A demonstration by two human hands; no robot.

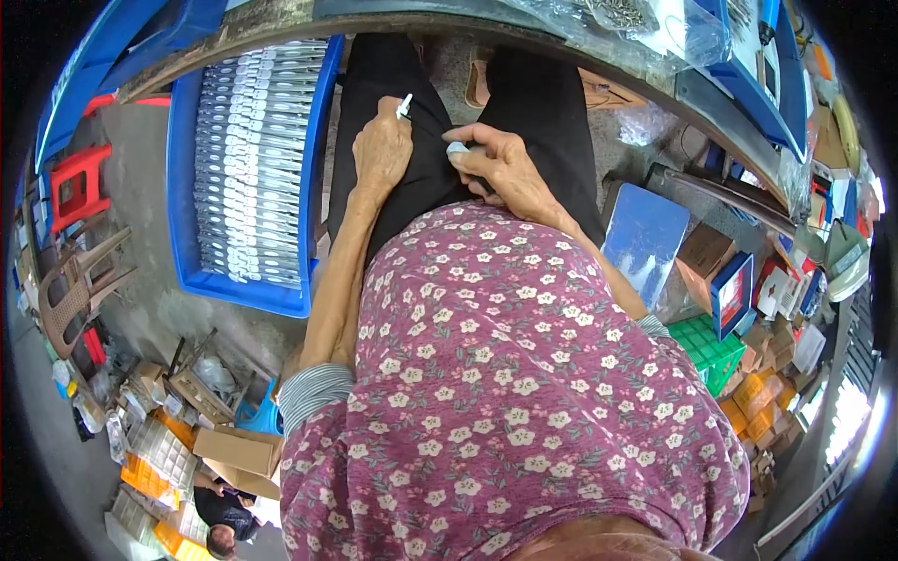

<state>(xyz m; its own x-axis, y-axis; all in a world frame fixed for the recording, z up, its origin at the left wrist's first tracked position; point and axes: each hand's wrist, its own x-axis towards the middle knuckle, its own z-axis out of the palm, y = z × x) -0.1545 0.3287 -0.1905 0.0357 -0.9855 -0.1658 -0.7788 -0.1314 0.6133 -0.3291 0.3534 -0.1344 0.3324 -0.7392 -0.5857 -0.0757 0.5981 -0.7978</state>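
Note:
My left hand (383,150) is closed over my left thigh, with a small white plastic piece (404,107) sticking up from its fingers. The rest of that piece is hidden in the grip. Over the other thigh my right hand (503,170) is curved, its thumb and index finger apart. A pale cover or wrap (456,151) shows at the thumb tip; I cannot tell exactly which. Left of my legs stands a blue plastic bin (176,187) with packed rows of flat silver and white parts (251,159), nearest to my left hand.
A workbench edge (449,21) crosses above my knees, with loose metal parts and plastic bags on it. At left are a red stool (79,189) and a brown chair (70,294). Cartons (234,451) and another person (223,514) are behind. A blue board (645,234) and green crate (703,351) lie right.

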